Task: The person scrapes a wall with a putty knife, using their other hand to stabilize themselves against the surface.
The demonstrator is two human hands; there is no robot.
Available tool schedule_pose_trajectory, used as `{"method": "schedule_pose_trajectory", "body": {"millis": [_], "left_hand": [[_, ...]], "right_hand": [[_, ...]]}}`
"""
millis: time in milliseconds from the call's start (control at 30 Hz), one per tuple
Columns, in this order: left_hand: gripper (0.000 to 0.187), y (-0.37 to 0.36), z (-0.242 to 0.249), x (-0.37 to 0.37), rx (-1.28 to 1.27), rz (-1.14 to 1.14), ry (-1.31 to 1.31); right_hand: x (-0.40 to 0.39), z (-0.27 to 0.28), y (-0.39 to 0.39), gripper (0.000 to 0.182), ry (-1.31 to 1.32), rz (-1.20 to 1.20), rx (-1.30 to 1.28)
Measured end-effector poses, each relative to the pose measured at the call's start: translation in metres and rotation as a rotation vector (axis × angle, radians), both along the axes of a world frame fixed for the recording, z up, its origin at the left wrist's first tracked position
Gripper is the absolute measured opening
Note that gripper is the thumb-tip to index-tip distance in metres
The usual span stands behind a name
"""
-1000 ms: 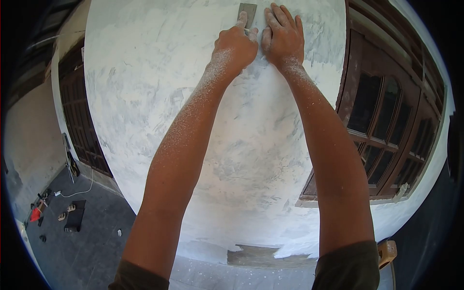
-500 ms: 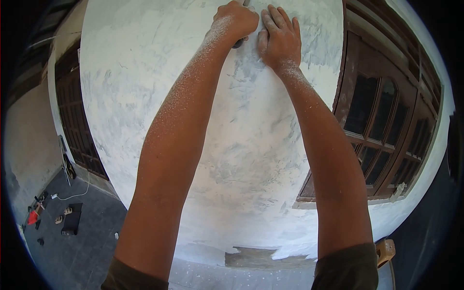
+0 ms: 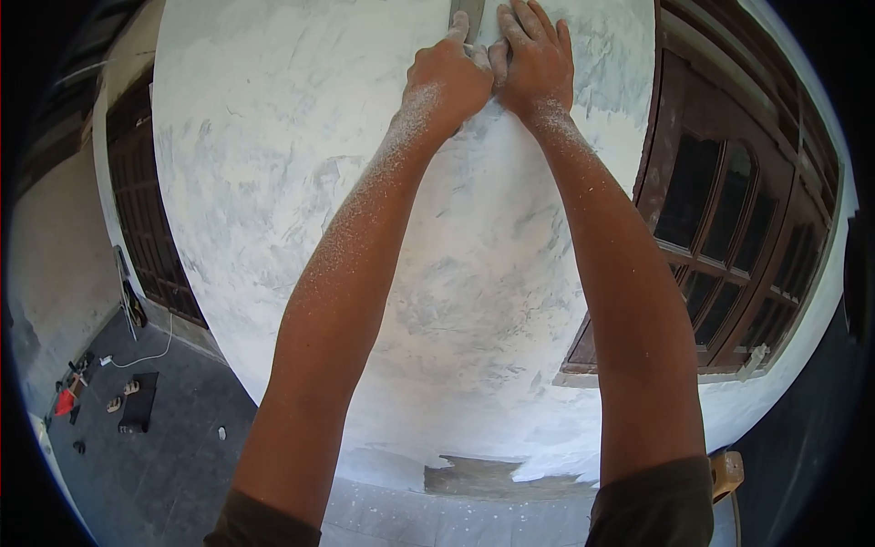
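At the top of the view, my left hand [image 3: 448,87] is closed around the handle of a putty knife, its back dusted with white powder. The grey blade of the putty knife [image 3: 476,20] points up along the wall and runs out of the frame; the handle is mostly hidden by the hand. Close beside it, my right hand [image 3: 538,64] lies with fingers stretched out on the white, patchily coated wall [image 3: 474,273]. Powder clings to both forearms.
A brown wooden window [image 3: 720,210] with glass panes is on the right. To the left are a dark door [image 3: 146,201] and a grey floor [image 3: 191,456] bearing sandals [image 3: 131,387], a white cord and a red item [image 3: 65,402]. Bare grey plaster [image 3: 483,476] shows low on the wall.
My left hand has moved slightly down and right, nearer my right hand, and has turned so more of the blade shows. My right hand has shifted slightly up.
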State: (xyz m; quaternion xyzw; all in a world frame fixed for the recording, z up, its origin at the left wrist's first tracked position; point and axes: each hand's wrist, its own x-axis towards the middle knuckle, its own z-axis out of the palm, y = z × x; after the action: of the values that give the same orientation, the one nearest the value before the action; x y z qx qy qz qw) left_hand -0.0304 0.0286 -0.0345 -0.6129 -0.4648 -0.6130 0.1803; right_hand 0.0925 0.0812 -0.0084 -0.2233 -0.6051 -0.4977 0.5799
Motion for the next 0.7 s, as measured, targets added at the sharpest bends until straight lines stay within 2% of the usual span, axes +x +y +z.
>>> {"method": "schedule_pose_trajectory", "body": {"millis": [67, 133, 167, 200, 267, 300, 333, 400, 433, 500, 533, 600, 633, 700], "left_hand": [[0.066, 0.007, -0.004, -0.001, 0.089, 0.092, 0.036], [0.065, -0.033, 0.023, -0.009, -0.194, -0.243, -0.035], [0.064, -0.035, 0.038, -0.013, -0.211, -0.295, -0.054], [0.064, -0.031, 0.040, -0.013, -0.211, -0.296, -0.055], [0.064, -0.021, 0.034, -0.008, -0.131, -0.131, -0.018], [0.065, -0.007, 0.014, 0.006, -0.021, -0.005, -0.068], [0.065, -0.003, -0.004, 0.002, -0.026, -0.052, -0.019], [0.064, 0.011, -0.021, 0.000, 0.024, 0.042, 0.046], [0.064, -0.006, -0.011, 0.000, 0.030, 0.041, 0.045], [0.064, -0.039, 0.014, -0.002, -0.172, -0.226, -0.061], [0.064, -0.040, 0.020, -0.001, -0.173, -0.231, -0.064], [0.064, -0.040, 0.031, 0.002, -0.189, -0.141, -0.065], [0.064, -0.047, 0.018, -0.002, -0.209, -0.178, -0.049], [0.062, -0.004, -0.022, -0.003, -0.008, -0.034, -0.018]], "right_hand": [[0.000, 0.000, 0.000, 0.053, 0.012, -0.014, 0.018], [0.001, 0.000, -0.002, 0.053, 0.000, -0.016, 0.011], [0.001, 0.001, -0.003, 0.053, -0.002, -0.016, 0.015], [0.001, 0.001, -0.003, 0.053, -0.009, -0.013, 0.009], [0.003, -0.001, -0.003, 0.053, -0.016, -0.010, -0.001], [0.002, -0.001, -0.002, 0.053, -0.011, -0.015, 0.008], [0.001, 0.000, -0.002, 0.053, -0.007, -0.016, 0.019], [-0.001, -0.001, 0.004, 0.053, 0.002, -0.015, 0.020], [-0.001, 0.001, 0.004, 0.053, 0.010, -0.024, 0.028], [0.001, 0.001, 0.003, 0.053, 0.006, -0.019, 0.032], [0.002, 0.000, 0.002, 0.052, -0.006, -0.012, 0.033], [0.003, 0.000, 0.000, 0.052, -0.006, 0.001, 0.019], [0.003, -0.001, 0.001, 0.051, -0.009, 0.022, 0.005], [0.003, 0.001, 0.003, 0.051, -0.013, -0.007, 0.019]]}}
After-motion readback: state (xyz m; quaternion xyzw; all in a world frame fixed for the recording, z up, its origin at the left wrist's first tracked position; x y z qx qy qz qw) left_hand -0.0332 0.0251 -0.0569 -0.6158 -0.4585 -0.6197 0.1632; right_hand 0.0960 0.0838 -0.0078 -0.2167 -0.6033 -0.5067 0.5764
